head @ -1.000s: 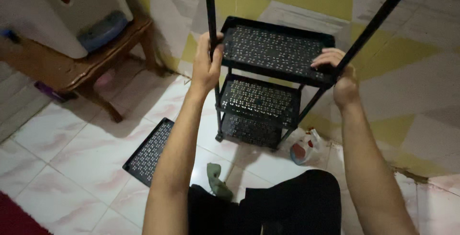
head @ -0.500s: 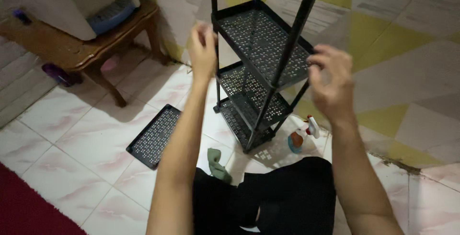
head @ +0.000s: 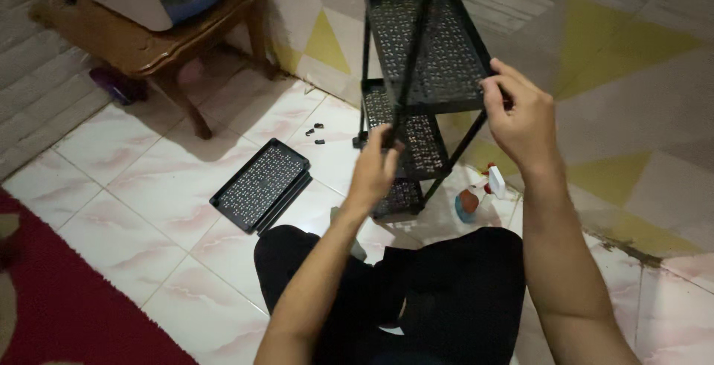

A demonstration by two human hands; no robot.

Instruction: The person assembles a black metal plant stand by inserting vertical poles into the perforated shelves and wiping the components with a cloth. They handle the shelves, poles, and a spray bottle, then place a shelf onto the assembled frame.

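since half a second ago the view has swung right and the black metal rack with perforated shelves (head: 428,60) now stands higher and more centred in front of the person, its top shelf turned so a corner points toward them; both hands have shifted along it.

nearest, the left hand (head: 374,171) is curled narrowly around the thin black upright pole (head: 413,52) at the rack's near corner, gripping low, about level with the middle shelf. the pole's long axis runs nearly straight up from that grip and out of the top of the view, leaning slightly right. just beyond and to the right, the right hand (head: 520,116) is half-closed on the near right edge of the top shelf, fingers pinching its rim; how tightly, i cannot tell. it sits higher than the left and nearer the shelf.

below the hands, past the right wrist, a small spray bottle with a white and red head (head: 476,195) lies on the white tiled floor (head: 149,186). left of the left grip lies a loose black perforated tray (head: 262,183). farther left stands a brown wooden side table (head: 160,37).
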